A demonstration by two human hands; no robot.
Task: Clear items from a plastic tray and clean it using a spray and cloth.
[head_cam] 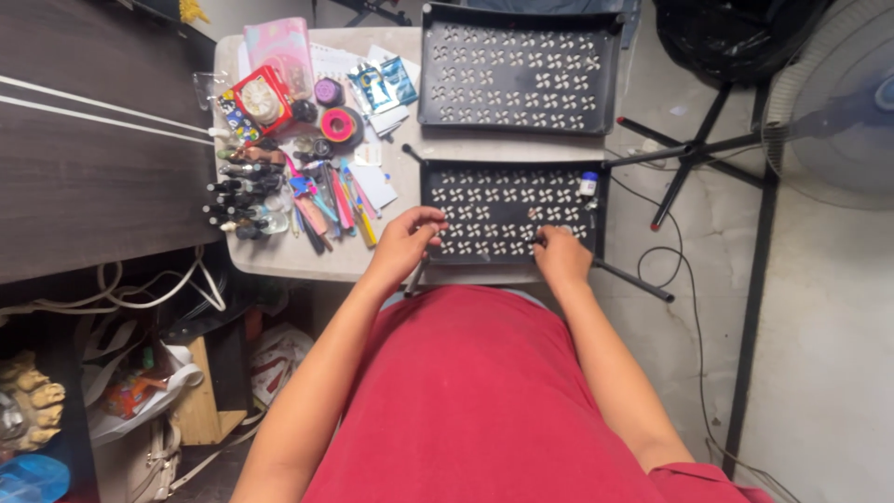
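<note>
Both hands at the near black perforated tray [507, 200], centre of the frame, on the table [279, 256].

The left hand [405, 244] rests curled at the tray's lower left corner, fingers bent onto its edge, apparently steadying it. The right hand [562, 253] has its fingers pinched on a small dark part at the lower right rim. A second tray [518, 67] lies just above. Pens and bottles [244, 200] crowd the left; the tray's right edge overhangs the table beside a fan stand [684, 154].
</note>
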